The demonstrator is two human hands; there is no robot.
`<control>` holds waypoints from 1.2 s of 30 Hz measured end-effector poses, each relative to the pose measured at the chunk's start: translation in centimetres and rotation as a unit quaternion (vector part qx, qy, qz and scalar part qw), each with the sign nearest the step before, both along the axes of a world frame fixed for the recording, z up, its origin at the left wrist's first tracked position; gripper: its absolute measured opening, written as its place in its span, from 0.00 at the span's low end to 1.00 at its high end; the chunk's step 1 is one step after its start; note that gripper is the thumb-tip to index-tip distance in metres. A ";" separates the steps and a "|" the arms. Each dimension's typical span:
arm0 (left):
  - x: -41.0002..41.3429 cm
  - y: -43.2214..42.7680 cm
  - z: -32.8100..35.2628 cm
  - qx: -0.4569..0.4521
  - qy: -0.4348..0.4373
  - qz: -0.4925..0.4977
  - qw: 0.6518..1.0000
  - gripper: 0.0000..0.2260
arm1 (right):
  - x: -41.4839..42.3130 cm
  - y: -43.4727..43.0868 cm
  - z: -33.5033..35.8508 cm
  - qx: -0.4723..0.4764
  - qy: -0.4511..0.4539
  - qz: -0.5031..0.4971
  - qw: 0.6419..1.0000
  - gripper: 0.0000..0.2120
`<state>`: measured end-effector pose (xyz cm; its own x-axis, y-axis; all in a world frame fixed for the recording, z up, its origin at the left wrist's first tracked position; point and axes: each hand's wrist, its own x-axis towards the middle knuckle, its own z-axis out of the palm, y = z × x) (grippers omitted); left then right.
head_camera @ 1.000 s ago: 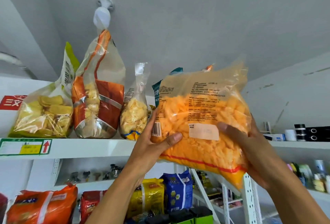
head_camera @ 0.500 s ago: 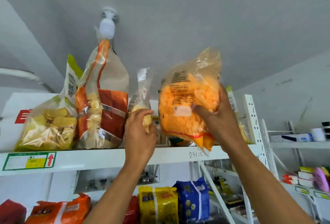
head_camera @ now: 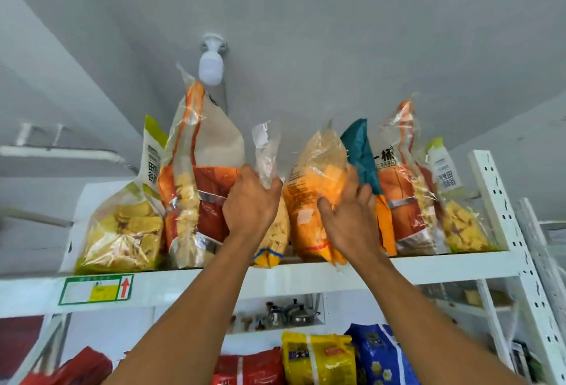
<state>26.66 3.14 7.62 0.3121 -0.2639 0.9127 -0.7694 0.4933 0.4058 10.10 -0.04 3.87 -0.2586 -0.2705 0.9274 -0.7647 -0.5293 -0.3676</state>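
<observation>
Head view: top shelf carries seven snack bags. Right hand has fingers curled round one orange bag, upright on the shelf between narrow clear bag and teal bag. Left hand grips the narrow clear bag's neck. One bulb above.

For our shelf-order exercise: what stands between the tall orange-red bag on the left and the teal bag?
Head view: two bags, the narrow clear bag gripped by the left hand, then the orange snack bag held by the right hand.
</observation>
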 end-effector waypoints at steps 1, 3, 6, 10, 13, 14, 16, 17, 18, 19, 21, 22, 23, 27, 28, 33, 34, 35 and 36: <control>0.1 -0.1 0.3 0.004 -0.010 0.013 1.000 0.18 | 0.1 -0.8 -0.5 -0.002 0.009 -0.029 1.000 0.39; 0.4 -0.2 0.5 0.011 -0.032 0.035 0.999 0.16 | 0.1 -2.4 -1.3 -0.007 0.018 -0.055 0.998 0.40; 0.8 -0.3 0.5 -0.005 -0.061 0.056 0.997 0.11 | -0.1 -3.8 -1.3 -0.007 0.029 -0.075 0.997 0.41; 0.8 -0.2 0.4 -0.065 -0.072 0.053 0.994 0.05 | -0.4 -4.0 -0.5 0.022 0.058 -0.101 0.993 0.40; 0.1 0.7 0.8 -0.118 -0.052 0.038 0.991 0.06 | -0.7 -3.7 0.4 0.071 0.089 -0.125 0.986 0.39; 0.0 1.0 1.0 -0.127 -0.050 0.034 0.990 0.07 | -0.8 -3.4 0.9 0.097 0.102 -0.123 0.982 0.38; -0.2 1.5 1.4 -0.129 -0.063 0.036 0.989 0.07 | -1.0 -2.9 1.9 0.170 0.126 -0.100 0.972 0.39; -0.1 1.7 1.6 -0.123 -0.073 0.037 0.989 0.07 | -1.2 -2.6 2.3 0.204 0.132 -0.084 0.966 0.40; 0.0 2.0 1.7 -0.115 -0.079 0.036 0.990 0.07 | -1.3 -2.3 2.7 0.230 0.131 -0.066 0.962 0.41; 0.1 2.3 1.7 -0.109 -0.081 0.033 0.990 0.07 | -1.3 -1.8 2.9 0.246 0.125 -0.045 0.960 0.43; 0.4 3.4 1.4 -0.108 -0.067 0.019 0.992 0.08 | -1.3 0.3 2.9 0.209 0.103 -0.010 0.972 0.43; 0.5 3.9 1.2 -0.114 -0.058 0.006 0.992 0.08 | -1.1 1.8 2.4 0.144 0.085 0.012 0.986 0.40; 0.6 4.6 1.0 -0.122 -0.053 -0.008 0.991 0.08 | -0.7 3.6 1.5 0.057 0.060 0.053 0.995 0.35; 0.0 7.5 0.0 -0.090 -0.089 -0.080 0.989 0.09 | 3.1 10.5 -3.6 -0.046 0.003 0.307 0.950 0.27; -0.3 8.4 -0.2 -0.064 -0.107 -0.097 0.988 0.09 | 3.9 11.5 -4.6 -0.019 -0.003 0.345 0.938 0.31; -0.2 10.7 -0.9 0.090 -0.129 -0.252 0.955 0.08 | 5.1 12.5 -6.2 -0.037 -0.070 0.329 0.941 0.36; -0.1 10.9 -1.2 0.096 -0.132 -0.261 0.952 0.09 | 5.4 12.7 -6.5 -0.029 -0.054 0.315 0.947 0.37; -0.1 11.2 -1.5 0.092 -0.134 -0.260 0.952 0.10 | 5.8 12.9 -6.7 -0.022 -0.034 0.295 0.955 0.40; -0.2 11.5 -1.8 0.078 -0.140 -0.252 0.954 0.10 | 6.3 13.1 -6.8 -0.018 -0.016 0.270 0.963 0.44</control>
<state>26.46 14.67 5.80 -0.1406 -0.4559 0.8788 -0.5401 0.7793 0.3178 16.40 13.06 -2.98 -0.1178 -0.3405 0.9328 -0.3631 -0.8596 -0.3596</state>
